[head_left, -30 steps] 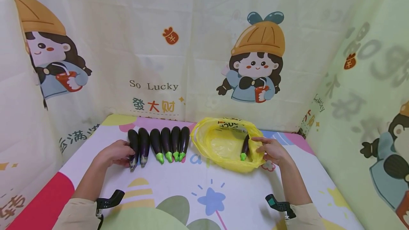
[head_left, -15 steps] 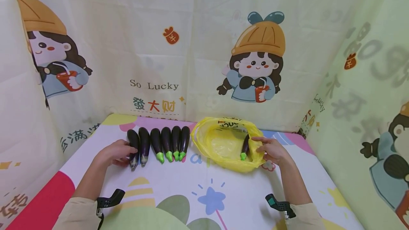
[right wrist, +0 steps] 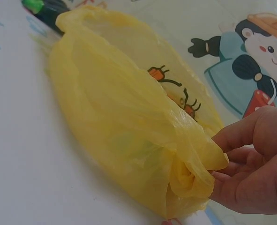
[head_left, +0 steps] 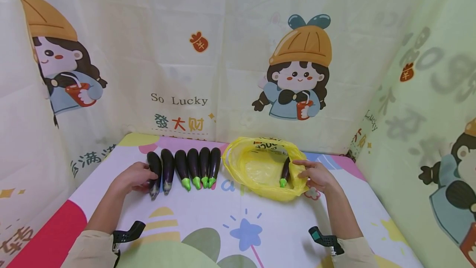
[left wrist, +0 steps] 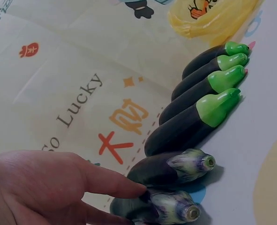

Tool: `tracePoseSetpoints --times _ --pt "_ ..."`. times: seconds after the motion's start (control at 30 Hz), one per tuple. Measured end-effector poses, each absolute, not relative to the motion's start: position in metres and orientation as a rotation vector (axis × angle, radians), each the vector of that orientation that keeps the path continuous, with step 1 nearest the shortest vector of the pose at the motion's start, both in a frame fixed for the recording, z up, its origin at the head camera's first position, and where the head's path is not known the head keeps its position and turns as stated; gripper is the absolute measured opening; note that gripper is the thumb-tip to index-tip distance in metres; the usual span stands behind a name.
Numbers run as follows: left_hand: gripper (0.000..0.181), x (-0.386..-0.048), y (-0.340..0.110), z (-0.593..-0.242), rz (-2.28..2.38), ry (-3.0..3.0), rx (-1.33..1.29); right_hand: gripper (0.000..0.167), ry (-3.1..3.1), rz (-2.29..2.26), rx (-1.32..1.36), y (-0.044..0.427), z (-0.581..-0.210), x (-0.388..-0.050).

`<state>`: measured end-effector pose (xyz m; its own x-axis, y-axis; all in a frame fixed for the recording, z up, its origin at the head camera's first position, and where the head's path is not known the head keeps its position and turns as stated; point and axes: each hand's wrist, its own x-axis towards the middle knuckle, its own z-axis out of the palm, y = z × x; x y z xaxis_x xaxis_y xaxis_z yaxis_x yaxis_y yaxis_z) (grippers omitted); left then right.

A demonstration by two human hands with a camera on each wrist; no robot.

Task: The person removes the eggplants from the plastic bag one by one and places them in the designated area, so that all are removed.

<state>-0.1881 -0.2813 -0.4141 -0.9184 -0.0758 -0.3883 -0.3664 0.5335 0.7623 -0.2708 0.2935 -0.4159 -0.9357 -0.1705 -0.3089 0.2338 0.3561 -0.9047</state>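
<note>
Dark eggplants lie in a row on the left of the table. My left hand (head_left: 135, 177) grips the leftmost eggplant (head_left: 154, 164), which has a dull purplish cap. In the left wrist view its index finger crosses the top of that eggplant (left wrist: 168, 208), another finger on the near side. Next to it lies a similar eggplant (head_left: 167, 168), then several with bright green caps, such as this eggplant (head_left: 193, 166). My right hand (head_left: 319, 175) pinches the right rim of an open yellow plastic bag (head_left: 238, 164). One green-capped eggplant (head_left: 285, 173) rests inside the bag.
A printed cloth covers the table (head_left: 282, 226). Hanging cloths with cartoon figures enclose the back and both sides; the back curtain (head_left: 238, 73) meets the table just behind the bag.
The leftmost eggplant shifts slightly under my left hand, first a little right, then back left. My right hand and the bag stay where they were.
</note>
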Motion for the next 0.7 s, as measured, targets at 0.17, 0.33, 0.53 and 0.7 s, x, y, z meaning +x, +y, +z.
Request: tracePoseSetpoints --times 0.17,0.33,0.53,0.7 --pt "0.069 -0.1880 -0.2810 -0.4140 1.353 2.454 -0.378 0.055 2.276 -1.606 0.058 0.2931 -0.4151 -0.2715" --pt "0.067 -0.1880 -0.2802 -0.4142 1.367 2.448 -0.349 0.055 2.274 -1.600 0.059 0.2943 -0.4156 -0.2721" --pt "0.064 -0.1901 -0.2813 -0.4170 1.342 2.471 -0.329 0.055 2.281 -1.597 0.062 0.2938 -0.4158 -0.2712" --pt "0.065 -0.1904 -0.2817 -0.4176 1.282 2.500 -0.320 0.055 2.282 -1.593 0.056 0.2932 -0.4164 -0.2710"
